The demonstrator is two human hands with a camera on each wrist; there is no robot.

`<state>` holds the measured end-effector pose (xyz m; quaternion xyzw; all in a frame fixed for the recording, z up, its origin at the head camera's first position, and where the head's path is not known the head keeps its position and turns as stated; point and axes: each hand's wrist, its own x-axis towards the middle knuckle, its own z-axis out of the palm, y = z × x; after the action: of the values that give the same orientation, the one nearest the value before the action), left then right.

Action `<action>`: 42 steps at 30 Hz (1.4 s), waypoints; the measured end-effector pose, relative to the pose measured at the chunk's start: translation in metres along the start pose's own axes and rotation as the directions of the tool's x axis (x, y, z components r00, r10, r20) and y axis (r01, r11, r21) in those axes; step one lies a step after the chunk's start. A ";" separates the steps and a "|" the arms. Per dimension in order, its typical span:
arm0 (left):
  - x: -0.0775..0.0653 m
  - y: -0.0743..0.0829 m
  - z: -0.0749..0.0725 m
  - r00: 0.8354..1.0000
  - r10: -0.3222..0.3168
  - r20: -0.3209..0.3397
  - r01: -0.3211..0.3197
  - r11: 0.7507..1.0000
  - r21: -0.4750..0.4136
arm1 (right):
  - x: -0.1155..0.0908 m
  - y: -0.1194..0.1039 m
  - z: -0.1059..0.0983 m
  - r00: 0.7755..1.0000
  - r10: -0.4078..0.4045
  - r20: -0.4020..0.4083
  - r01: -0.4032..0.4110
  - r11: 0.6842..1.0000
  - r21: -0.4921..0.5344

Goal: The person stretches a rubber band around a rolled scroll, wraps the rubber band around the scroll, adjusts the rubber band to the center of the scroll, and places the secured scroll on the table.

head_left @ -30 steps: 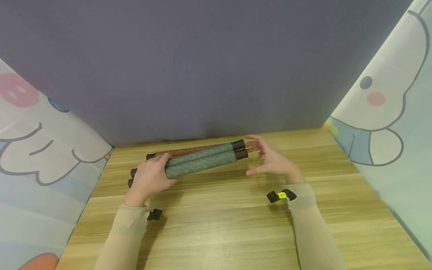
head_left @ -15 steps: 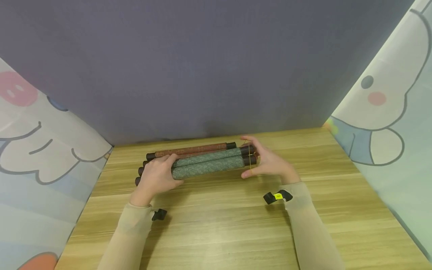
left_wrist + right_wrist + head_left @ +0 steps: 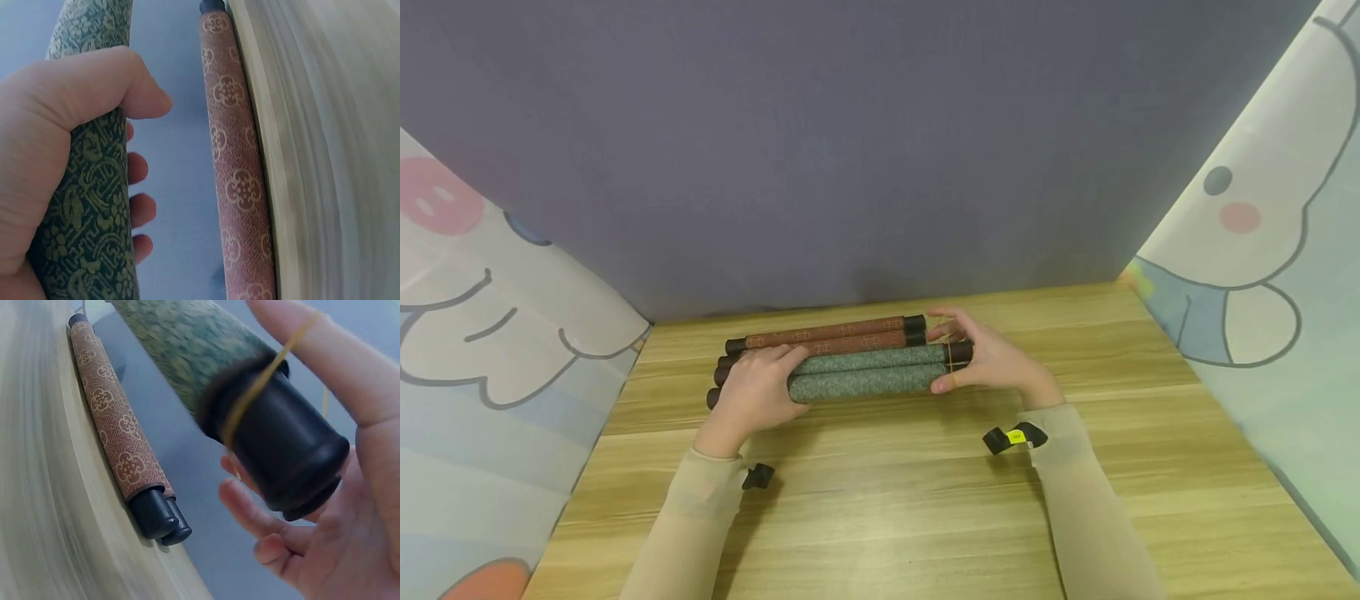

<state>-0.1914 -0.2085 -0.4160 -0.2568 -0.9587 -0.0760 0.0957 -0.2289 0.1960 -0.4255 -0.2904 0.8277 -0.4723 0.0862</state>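
Note:
Two rolled scrolls in green brocade [image 3: 872, 381] with black end knobs lie side by side, raised off the table. My left hand [image 3: 756, 392] grips them near their left end, thumb on the near side. My right hand [image 3: 1000, 362] is at their right end, holding a thin yellow rubber band [image 3: 250, 403] stretched between thumb and fingers. In the right wrist view the band passes across a black knob [image 3: 284, 447] at the end of the green cloth. Behind them, two reddish-brown scrolls [image 3: 835, 329] with a gold flower pattern rest on the table.
The wooden table [image 3: 880, 517] meets a grey backdrop [image 3: 880, 167] just behind the red scrolls. Cartoon-printed panels [image 3: 1247, 250] stand on both sides. A small black camera [image 3: 758, 477] sits at each wrist.
The green scrolls have moved right and toward me, away from the red scrolls, with their right ends now inside the rubber band. My right hand has shifted slightly left around those ends.

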 end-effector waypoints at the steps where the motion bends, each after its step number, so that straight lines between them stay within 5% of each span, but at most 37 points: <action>1: 0.000 -0.001 0.000 1.000 0.013 0.007 -0.013 1.000 0.006 | 0.000 -0.001 0.000 1.000 0.008 -0.009 -0.008 1.000 0.002; 12: -0.005 -0.012 -0.001 0.992 0.127 0.017 -0.128 0.991 0.028 | 0.003 -0.001 -0.004 0.962 0.180 -0.204 -0.194 0.980 -0.053; 21: -0.007 -0.017 0.004 0.986 0.163 -0.023 -0.164 0.986 -0.039 | 0.004 0.009 -0.003 0.929 0.333 -0.165 -0.288 0.926 0.246; 27: -0.006 -0.016 0.005 0.975 0.205 -0.088 -0.214 0.971 -0.110 | 0.005 0.011 0.001 0.901 0.416 -0.124 -0.367 0.882 0.295; 33: -0.005 -0.014 0.006 0.956 0.252 -0.152 -0.275 0.948 -0.159 | 0.008 0.012 0.008 0.875 0.483 0.023 -0.456 0.807 0.376; 36: -0.005 -0.013 0.006 0.961 0.237 -0.143 -0.260 0.950 -0.173 | 0.007 0.012 0.010 0.854 0.518 0.038 -0.482 0.764 0.429; 42: -0.007 -0.012 0.006 0.983 0.181 -0.022 -0.181 0.950 -0.253 | 0.002 0.009 0.013 0.822 0.570 0.012 -0.525 0.749 0.403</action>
<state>-0.1923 -0.2206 -0.4250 -0.3537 -0.9136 -0.1889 0.0677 -0.2291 0.1886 -0.4399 0.0150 0.7691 -0.5960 0.2305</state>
